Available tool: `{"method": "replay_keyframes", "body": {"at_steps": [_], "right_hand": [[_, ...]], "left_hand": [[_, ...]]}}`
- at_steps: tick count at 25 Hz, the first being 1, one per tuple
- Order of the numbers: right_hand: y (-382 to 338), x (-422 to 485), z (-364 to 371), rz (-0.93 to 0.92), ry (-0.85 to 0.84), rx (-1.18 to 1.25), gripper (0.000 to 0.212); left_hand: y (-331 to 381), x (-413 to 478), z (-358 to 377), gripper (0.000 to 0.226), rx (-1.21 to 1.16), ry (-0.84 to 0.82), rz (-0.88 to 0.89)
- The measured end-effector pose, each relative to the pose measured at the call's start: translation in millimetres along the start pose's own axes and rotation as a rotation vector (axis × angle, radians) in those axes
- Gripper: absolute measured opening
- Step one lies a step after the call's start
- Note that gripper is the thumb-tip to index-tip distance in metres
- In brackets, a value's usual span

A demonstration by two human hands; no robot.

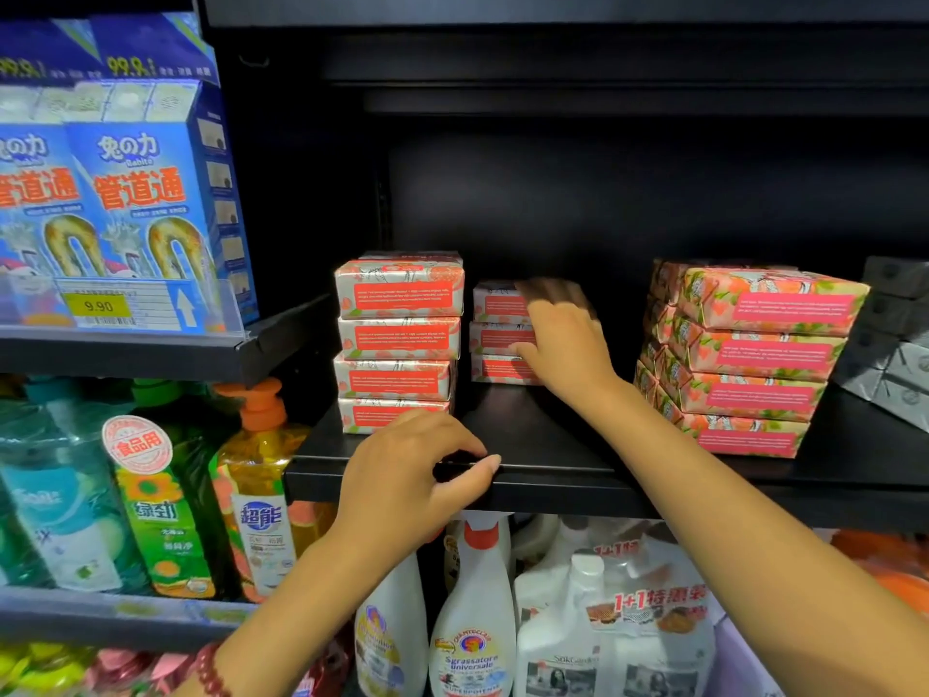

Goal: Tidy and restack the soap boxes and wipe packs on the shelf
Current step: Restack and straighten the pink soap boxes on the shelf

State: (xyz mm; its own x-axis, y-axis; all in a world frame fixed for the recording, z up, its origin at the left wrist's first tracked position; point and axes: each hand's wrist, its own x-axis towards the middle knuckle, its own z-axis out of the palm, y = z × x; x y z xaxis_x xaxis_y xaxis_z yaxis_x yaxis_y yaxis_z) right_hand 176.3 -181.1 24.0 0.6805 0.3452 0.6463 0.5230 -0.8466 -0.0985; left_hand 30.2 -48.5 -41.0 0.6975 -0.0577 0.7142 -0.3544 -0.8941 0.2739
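Curling over the shelf [533,435] lip for support, the left hand [402,477] steadies while the right hand [565,342] clasps mid-shelf soap boxes [495,306], likely squaring them.

Three stacks of paper-wrapped soap boxes stand on the black shelf [553,445]. The left stack [399,339] has four flat boxes, label sides facing out, with red-orange labels and edges roughly in line. The middle stack [495,339], three boxes of the same print, sits further back and lower, its right part covered by the right hand [568,339] gripping it. The right stack [754,367], four boxes with pink labels and green leaves, is turned at an angle and stepped. Grey packs [900,344] are piled just beside it.
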Motion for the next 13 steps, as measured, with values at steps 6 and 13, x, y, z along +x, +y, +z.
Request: {"method": "replay_keyframes", "body": {"at_steps": [6,13], "right_hand": [[3.2,-4.6,-6.8,-0.042,0.183,-0.001,0.05],[8.0,-64.5,-38.1,-0.181,0.304,0.334,0.038]], "left_hand": [[0.0,-0.8,0.3,0.025,-0.019,0.0,-0.007],[3.0,-2.2,-2.8,0.035,-0.228,0.053,-0.151]]}}
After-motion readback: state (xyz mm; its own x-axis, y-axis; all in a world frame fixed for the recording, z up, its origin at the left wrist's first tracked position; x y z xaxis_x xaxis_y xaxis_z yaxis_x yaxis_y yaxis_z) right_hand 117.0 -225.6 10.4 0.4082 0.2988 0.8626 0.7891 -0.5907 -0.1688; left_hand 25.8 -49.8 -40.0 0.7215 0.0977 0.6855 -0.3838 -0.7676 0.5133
